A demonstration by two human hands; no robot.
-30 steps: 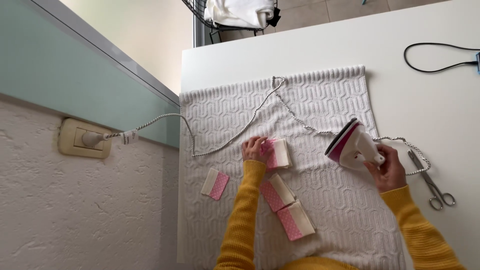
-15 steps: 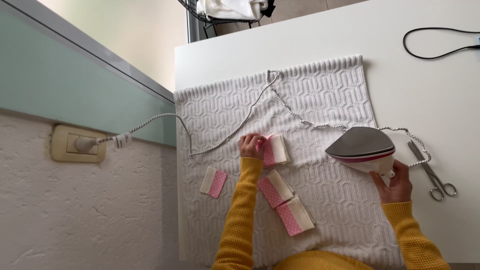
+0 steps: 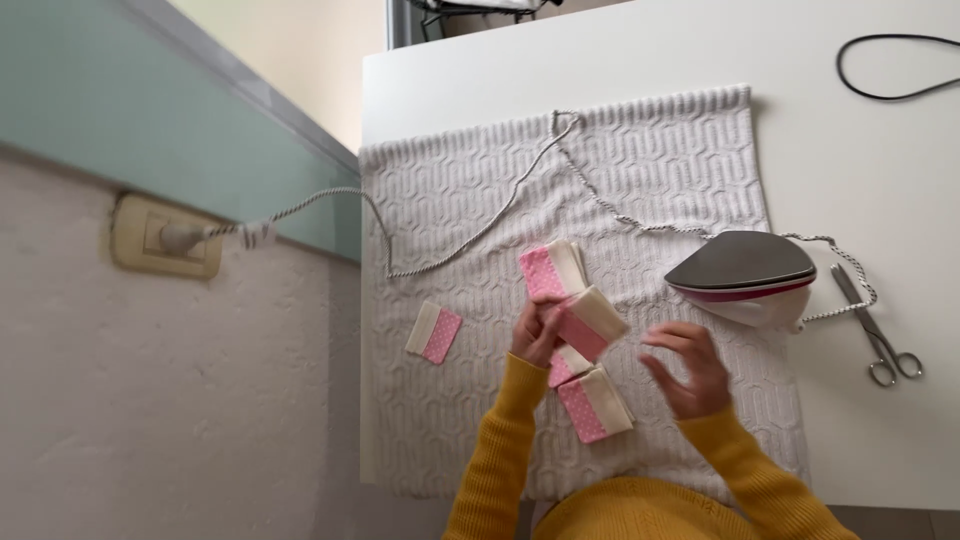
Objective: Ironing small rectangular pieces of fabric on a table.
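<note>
Lying across the white bench [image 3: 640,60], a quilted white mat [image 3: 640,170] is carrying nearly everything in view. An iron [image 3: 745,280] is resting on the mat's right side, soleplate facing up, its braided cord [image 3: 440,262] trailing over the mat to a wall socket [image 3: 165,238] on the left. A black cable [image 3: 890,95] is curling at the bench's far right corner, and scissors [image 3: 880,330] are lying just right of the iron. The left hand [image 3: 538,335] is closing its grip on a folded pink-and-cream patch [image 3: 592,322], lifting it above two more patches lying below it; another patch [image 3: 552,270] is sitting just beyond it. The right hand [image 3: 690,368] is hovering nearby with fingers spread, holding nothing. One patch [image 3: 433,332] is lying apart at the mat's left.
</note>
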